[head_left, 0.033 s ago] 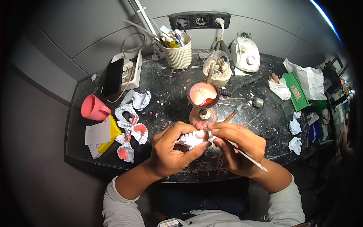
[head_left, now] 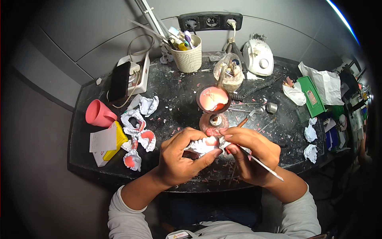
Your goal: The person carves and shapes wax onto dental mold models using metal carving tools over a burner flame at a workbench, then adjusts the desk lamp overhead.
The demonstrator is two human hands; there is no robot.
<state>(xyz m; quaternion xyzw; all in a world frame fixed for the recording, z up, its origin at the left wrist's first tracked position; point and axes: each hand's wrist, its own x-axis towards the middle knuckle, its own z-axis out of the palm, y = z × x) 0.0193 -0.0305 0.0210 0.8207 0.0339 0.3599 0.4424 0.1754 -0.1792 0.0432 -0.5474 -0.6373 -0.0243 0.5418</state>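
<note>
My left hand [head_left: 179, 157] is closed round a white plaster dental cast [head_left: 201, 148], with its teeth up. A patch of pink wax [head_left: 211, 141] covers part of the cast near my fingertips. My right hand [head_left: 254, 155] pinches a slim metal wax carver [head_left: 264, 167], whose far end slants down toward my wrist. Its working tip is hidden at the right side of the cast, where the fingertips of both hands nearly meet. Something red [head_left: 228, 151] shows by my right thumb, too small to name.
Just beyond my hands, a pan of pink wax [head_left: 214, 99] sits above a burner [head_left: 215, 120]. On the left stand more casts [head_left: 133, 121], a yellow box [head_left: 117, 140] and a pink mug [head_left: 99, 113]. A knife [head_left: 247, 118], metal cup [head_left: 271, 107] and green box [head_left: 313, 97] lie right.
My right hand and the wax carver have shifted slightly to the right, and more of the red bit shows by the thumb. My left hand and the cast stay put.
</note>
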